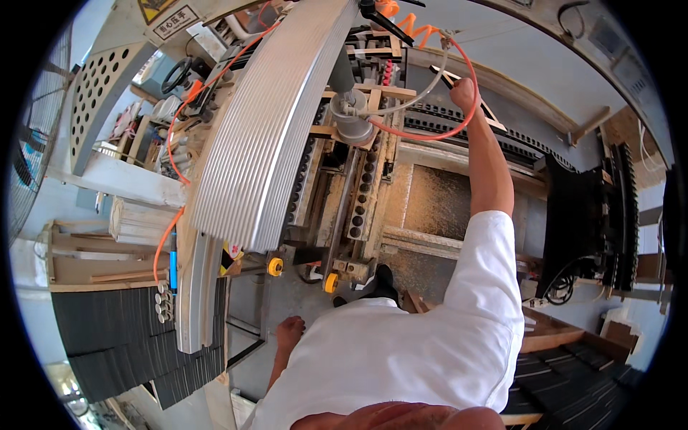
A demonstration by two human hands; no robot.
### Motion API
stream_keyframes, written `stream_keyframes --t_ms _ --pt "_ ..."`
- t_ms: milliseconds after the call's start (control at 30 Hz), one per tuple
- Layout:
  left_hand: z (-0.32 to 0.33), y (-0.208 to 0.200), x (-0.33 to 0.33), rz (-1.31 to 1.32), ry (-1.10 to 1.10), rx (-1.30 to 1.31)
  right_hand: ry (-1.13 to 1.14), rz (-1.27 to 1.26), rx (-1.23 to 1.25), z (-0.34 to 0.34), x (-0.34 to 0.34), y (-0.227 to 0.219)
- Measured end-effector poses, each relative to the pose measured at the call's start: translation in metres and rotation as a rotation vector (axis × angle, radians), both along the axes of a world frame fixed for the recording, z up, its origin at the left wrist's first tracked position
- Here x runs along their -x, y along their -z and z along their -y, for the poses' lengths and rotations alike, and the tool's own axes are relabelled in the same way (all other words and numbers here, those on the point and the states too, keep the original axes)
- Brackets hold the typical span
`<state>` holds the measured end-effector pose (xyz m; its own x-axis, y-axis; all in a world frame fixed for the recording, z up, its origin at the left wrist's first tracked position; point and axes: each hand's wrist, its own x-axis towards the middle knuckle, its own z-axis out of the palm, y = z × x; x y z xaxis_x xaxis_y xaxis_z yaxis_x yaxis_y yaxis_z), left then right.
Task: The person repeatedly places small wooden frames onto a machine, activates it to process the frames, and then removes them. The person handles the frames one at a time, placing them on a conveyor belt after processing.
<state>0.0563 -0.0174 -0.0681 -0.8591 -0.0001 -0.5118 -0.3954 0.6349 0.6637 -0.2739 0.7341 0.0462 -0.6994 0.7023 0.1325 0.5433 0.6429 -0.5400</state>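
toward the upper right of the frame, i see the right hand (pixel 464 93) closed around a slim pale-and-dark angled piece (pixel 491 115), with a red hose (pixel 430 137) looping past the wrist. at lower left of centre, the left hand (pixel 290 331) hangs with fingers curled; i can't tell whether it is fully closed. a ribbed silvery stack (pixel 261 136) slants across upper centre, beside a grey cylinder (pixel 352 118).
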Motion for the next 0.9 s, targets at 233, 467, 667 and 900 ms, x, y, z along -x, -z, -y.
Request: stream_keyframes --t_ms 233,467,667,900 --pt "-0.025 0.002 -0.029 0.039 -0.066 -0.004 -0.076 0.032 0.022 -0.002 0.075 0.009" --pt "-0.040 -0.010 -0.013 0.061 -0.085 0.030 -0.199 -0.009 -0.014 0.026 0.102 0.006" --pt "-0.063 -0.043 0.006 0.090 -0.133 -0.048 -0.217 -0.005 0.057 0.019 0.096 0.011" --pt "-0.118 -0.163 0.035 -0.020 0.199 -0.061 -0.186 -0.039 0.094 0.010 0.054 0.021"
